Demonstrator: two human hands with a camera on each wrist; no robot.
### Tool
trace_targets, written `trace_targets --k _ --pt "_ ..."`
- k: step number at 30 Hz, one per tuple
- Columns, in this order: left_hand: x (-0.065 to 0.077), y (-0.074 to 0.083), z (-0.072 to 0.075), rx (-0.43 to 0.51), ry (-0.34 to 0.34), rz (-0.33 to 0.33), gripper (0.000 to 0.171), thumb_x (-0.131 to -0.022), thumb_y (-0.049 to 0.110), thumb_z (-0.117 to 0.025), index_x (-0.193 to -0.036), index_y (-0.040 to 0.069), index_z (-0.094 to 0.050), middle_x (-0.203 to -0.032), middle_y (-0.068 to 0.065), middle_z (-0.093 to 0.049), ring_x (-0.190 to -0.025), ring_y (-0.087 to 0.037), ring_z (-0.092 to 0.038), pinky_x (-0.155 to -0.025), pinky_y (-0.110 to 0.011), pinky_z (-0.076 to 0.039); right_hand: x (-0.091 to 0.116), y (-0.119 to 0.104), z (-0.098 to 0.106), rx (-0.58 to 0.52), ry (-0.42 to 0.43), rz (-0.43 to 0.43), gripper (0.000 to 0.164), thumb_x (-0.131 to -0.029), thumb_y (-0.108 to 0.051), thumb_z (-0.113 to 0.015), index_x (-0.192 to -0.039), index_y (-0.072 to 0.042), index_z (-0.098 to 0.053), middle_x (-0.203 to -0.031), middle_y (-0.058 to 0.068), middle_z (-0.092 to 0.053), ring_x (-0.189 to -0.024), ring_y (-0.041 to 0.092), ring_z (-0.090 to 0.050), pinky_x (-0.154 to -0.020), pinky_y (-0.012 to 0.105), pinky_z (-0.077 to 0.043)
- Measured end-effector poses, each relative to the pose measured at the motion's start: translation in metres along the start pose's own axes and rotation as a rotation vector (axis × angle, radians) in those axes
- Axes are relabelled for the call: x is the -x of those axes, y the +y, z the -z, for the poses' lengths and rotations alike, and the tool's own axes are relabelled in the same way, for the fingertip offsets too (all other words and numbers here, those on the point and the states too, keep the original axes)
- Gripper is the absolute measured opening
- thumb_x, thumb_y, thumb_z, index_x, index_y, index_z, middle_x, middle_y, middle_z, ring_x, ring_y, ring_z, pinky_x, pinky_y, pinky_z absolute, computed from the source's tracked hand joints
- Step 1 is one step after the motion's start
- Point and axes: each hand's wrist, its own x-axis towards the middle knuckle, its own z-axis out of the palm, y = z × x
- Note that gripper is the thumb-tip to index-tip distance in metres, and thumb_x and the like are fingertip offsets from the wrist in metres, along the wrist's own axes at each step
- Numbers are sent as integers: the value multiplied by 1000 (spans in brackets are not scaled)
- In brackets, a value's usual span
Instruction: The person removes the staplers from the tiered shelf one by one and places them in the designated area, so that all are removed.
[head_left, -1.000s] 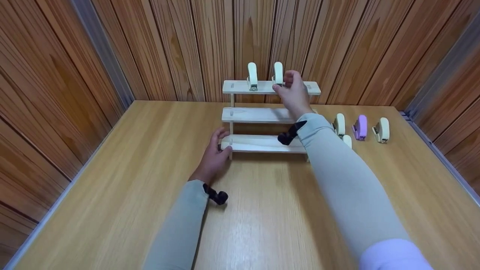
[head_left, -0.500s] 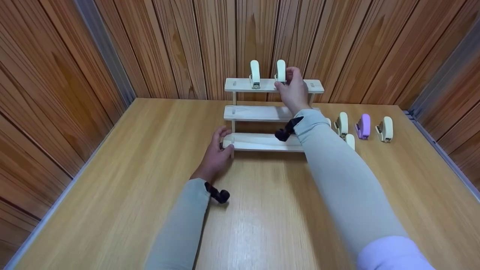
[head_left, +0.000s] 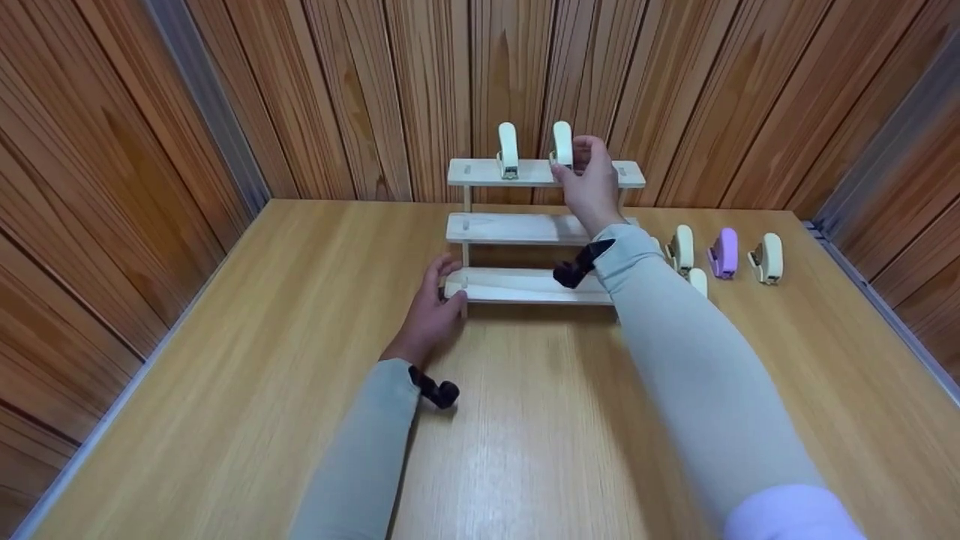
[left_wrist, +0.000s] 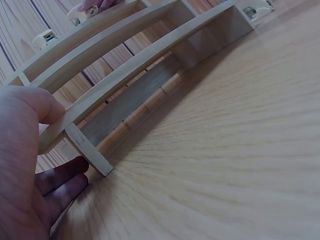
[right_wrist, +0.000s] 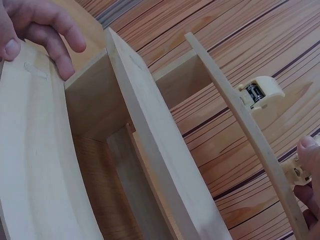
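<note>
A three-tier wooden display shelf [head_left: 525, 229] stands near the back of the table. On its top board a cream stapler [head_left: 508, 148] sits upright at left of centre. To its right is a second cream stapler [head_left: 562, 141], pinched by my right hand [head_left: 592, 187] with the thumb in front; the right wrist view shows this stapler [right_wrist: 296, 171] at the board's edge. My left hand [head_left: 431, 315] grips the left end of the lowest board. In the left wrist view its thumb [left_wrist: 49, 109] presses the board's edge, and the fingers [left_wrist: 62, 182] reach behind the upright.
Right of the shelf, a purple stapler [head_left: 724, 253] stands on the table [head_left: 285, 322] among several cream staplers [head_left: 766, 259], some partly behind the right sleeve. A wood-panelled wall [head_left: 337, 105] rises just behind the shelf, with side panels left and right.
The view shifts slightly. Both hands keep their places, the right at the second stapler on the top board and the left at the lowest board.
</note>
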Motion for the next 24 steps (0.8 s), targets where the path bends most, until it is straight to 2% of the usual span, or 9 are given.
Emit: trace_targets --k 12,20,24 --pt "2 -1 -1 25 -15 -43 65 -101 20 -57 -157 25 -25 -155 5 -43 -149 -15 -25 -122 -46 -19 19 3 13 -80 -18 55 49 -94 -15 -72 -138 -13 -50 -131 5 -58 -119 15 -55 -99 28 -47" --pt "1 -1 0 16 -15 -28 67 -100 23 -57 -158 24 -24 -153 8 -43 -149 -16 -26 -121 -45 -21 32 12 29 -91 -6 65 47 -94 -14 -71 -137 -11 -51 -130 7 -58 -118 18 -55 -98 28 -49" --pt "1 1 -1 19 -17 -22 68 -100 23 -57 -159 24 -23 -155 5 -41 -149 -17 -27 -121 -45 -22 38 17 39 -92 2 77 48 -94 -14 -71 -138 -10 -50 -131 8 -58 -118 19 -57 -99 29 -49"
